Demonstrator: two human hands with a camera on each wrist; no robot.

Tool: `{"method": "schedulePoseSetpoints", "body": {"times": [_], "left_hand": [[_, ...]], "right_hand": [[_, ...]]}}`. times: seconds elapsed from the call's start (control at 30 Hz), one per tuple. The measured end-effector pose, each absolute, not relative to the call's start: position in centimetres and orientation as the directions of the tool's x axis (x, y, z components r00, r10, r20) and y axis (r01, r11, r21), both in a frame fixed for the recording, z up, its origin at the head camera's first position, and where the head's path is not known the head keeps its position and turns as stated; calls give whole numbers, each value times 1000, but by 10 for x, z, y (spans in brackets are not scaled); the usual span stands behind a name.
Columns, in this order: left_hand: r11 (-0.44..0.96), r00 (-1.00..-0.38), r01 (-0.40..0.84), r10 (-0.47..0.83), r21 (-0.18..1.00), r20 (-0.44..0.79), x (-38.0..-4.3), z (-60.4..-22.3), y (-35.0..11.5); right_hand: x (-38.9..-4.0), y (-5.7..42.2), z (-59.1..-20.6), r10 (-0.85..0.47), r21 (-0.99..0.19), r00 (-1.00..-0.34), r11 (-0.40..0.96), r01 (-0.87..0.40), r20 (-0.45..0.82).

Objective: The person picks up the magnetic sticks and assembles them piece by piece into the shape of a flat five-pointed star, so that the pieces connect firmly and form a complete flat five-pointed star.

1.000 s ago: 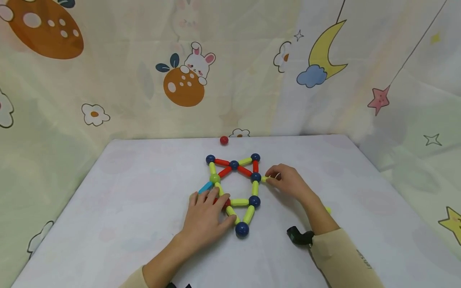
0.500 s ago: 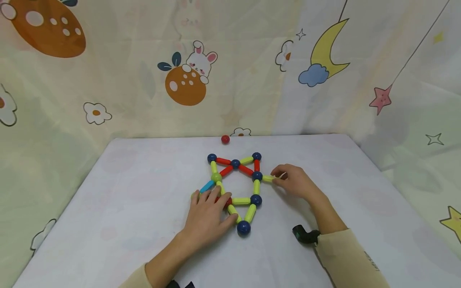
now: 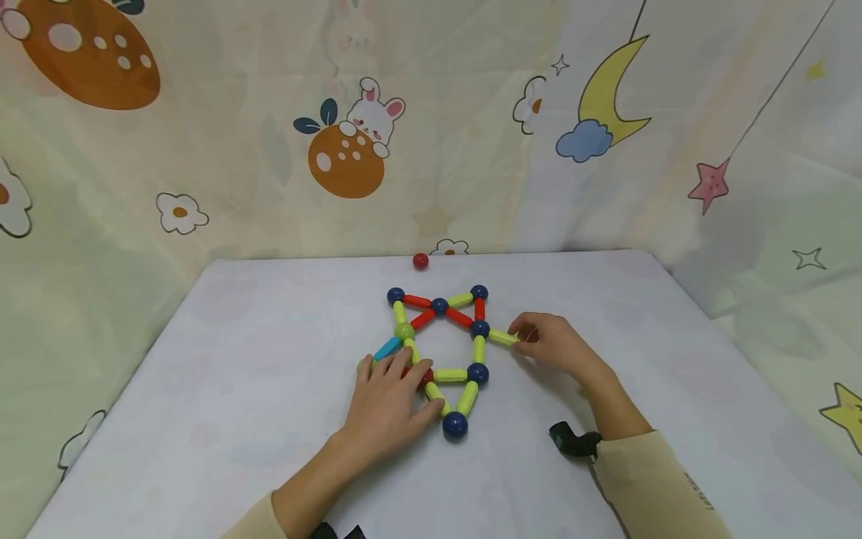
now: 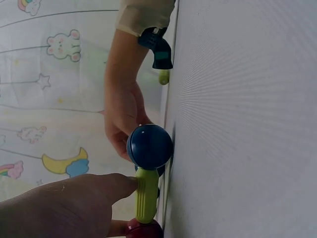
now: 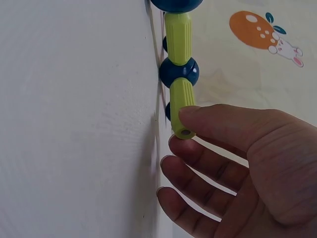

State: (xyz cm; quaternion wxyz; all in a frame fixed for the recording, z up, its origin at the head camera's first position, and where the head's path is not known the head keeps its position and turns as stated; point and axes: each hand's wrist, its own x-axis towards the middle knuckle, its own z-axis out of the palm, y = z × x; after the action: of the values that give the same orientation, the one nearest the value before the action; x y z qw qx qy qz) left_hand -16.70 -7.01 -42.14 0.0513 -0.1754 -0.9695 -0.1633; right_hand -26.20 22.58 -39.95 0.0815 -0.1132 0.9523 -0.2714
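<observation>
A flat figure of magnetic rods and balls lies mid-table in the head view. My right hand [image 3: 555,340] pinches the free end of a yellow-green magnetic rod [image 3: 503,337] between thumb and forefinger; its other end meets a dark blue ball [image 3: 480,329]. In the right wrist view the thumb lies along this rod [image 5: 182,96]. My left hand [image 3: 387,404] rests with spread fingers on the figure's left side, partly hiding a red ball [image 3: 426,376] and nearby rods. The left wrist view shows its thumb against a yellow-green rod [image 4: 146,196] below a blue ball [image 4: 149,147].
Beyond the figure sits a loose red ball [image 3: 420,261] near the table's far edge. Past the right forearm, a loose yellow-green rod [image 4: 164,77] shows in the left wrist view. A black device [image 3: 572,440] is on the right wrist. Printed cloth [image 3: 465,165] hangs behind the table.
My right fingers have slid outward from the blue ball to the rod's free end, showing more of the rod. That end has swung slightly nearer to me. The left hand stays put.
</observation>
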Motion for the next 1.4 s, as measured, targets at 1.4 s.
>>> {"method": "schedulePoseSetpoints", "body": {"times": [1.4], "left_hand": [[887, -935, 352, 318, 298, 157, -165, -420, -71]], "right_hand": [[-241, 244, -377, -295, -505, -939, 846, -170, -179]]}}
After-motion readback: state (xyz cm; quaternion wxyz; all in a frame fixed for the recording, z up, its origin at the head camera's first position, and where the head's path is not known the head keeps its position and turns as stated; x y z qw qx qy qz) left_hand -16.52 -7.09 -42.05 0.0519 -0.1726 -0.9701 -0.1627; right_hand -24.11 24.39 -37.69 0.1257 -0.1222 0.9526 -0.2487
